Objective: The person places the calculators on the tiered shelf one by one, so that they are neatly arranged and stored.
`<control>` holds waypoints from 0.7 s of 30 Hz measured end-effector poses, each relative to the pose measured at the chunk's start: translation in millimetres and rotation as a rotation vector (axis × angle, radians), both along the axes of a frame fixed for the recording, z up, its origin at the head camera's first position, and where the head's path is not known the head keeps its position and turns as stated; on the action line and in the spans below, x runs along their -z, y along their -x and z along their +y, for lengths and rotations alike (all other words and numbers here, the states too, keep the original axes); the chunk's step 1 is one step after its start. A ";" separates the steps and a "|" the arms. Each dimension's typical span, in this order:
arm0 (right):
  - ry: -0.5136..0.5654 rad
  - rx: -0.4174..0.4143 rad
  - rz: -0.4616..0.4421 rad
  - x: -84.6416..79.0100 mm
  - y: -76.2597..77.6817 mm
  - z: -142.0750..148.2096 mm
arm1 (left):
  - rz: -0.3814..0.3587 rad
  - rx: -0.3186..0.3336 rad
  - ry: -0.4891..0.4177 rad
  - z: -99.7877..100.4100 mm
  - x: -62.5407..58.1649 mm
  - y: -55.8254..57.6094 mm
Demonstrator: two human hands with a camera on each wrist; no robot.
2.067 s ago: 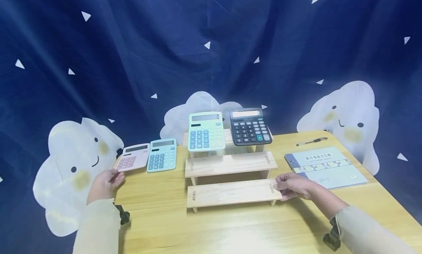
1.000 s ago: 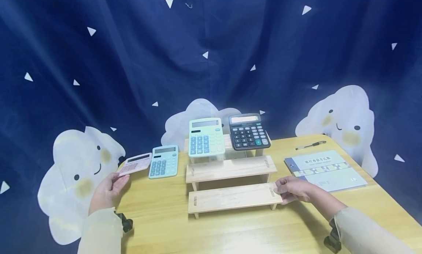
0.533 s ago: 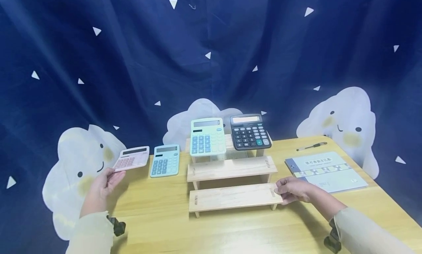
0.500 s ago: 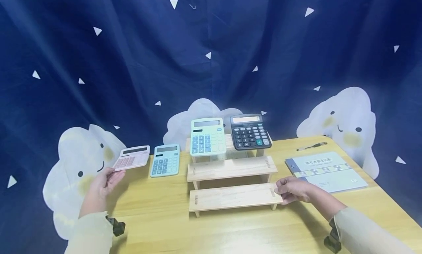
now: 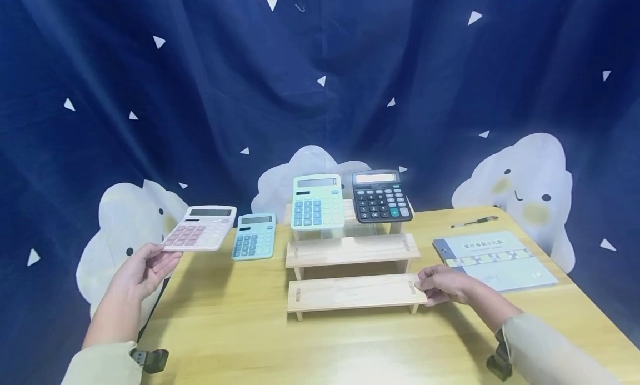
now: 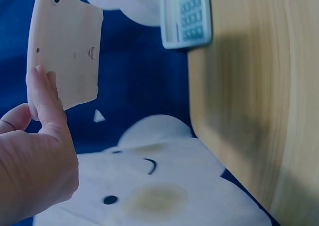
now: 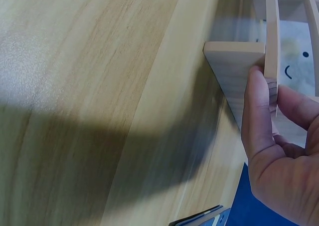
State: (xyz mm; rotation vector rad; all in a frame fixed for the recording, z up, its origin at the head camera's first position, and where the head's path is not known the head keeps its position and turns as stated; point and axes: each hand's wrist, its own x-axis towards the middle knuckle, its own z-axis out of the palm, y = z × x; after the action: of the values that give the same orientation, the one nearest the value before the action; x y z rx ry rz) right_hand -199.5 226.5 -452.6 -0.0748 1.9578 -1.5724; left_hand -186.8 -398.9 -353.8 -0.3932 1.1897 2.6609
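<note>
My left hand [image 5: 142, 274] pinches a pink calculator [image 5: 201, 228] by its near left corner, above the table. The left wrist view shows the calculator's plain back [image 6: 67, 46], with fingers beneath it and the thumb on the other side. My right hand [image 5: 445, 285] pinches the right end of the lowest step [image 5: 355, 292] of a wooden tiered stand, thumb on top and fingers under the board. On the top tier lean a pale green calculator [image 5: 317, 203] and a black calculator [image 5: 382, 197]. A blue calculator [image 5: 254, 236] lies on the table, right of the pink one.
The middle step [image 5: 352, 250] of the stand bears nothing. Right of the stand lies a ledger book [image 5: 495, 260], with a pen [image 5: 474, 222] behind it. A dark blue curtain [image 5: 320, 68] with clouds hangs behind the wooden table [image 5: 250, 340].
The left hand has lifted the pink calculator off the table and brought it up and nearer, its face now tilted more into view. My right hand has stayed on the lowest step.
</note>
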 end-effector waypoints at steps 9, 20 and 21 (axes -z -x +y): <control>-0.008 0.010 -0.007 -3.6 4.2 -2.2 | 0.180 0.127 0.023 27.5 -10.8 -28.7; -0.025 0.008 -0.014 -2.4 4.8 0.1 | 0.269 0.337 0.006 57.7 -11.3 -54.0; -0.024 0.008 -0.017 -1.8 3.9 0.3 | 0.264 0.348 0.013 60.7 -9.9 -56.0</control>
State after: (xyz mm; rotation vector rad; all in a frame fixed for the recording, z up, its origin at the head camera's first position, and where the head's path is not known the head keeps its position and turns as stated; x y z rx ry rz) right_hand -203.4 226.8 -450.8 -0.0435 1.9654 -1.5495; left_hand -130.8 -338.3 -343.8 0.1587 1.2155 2.4500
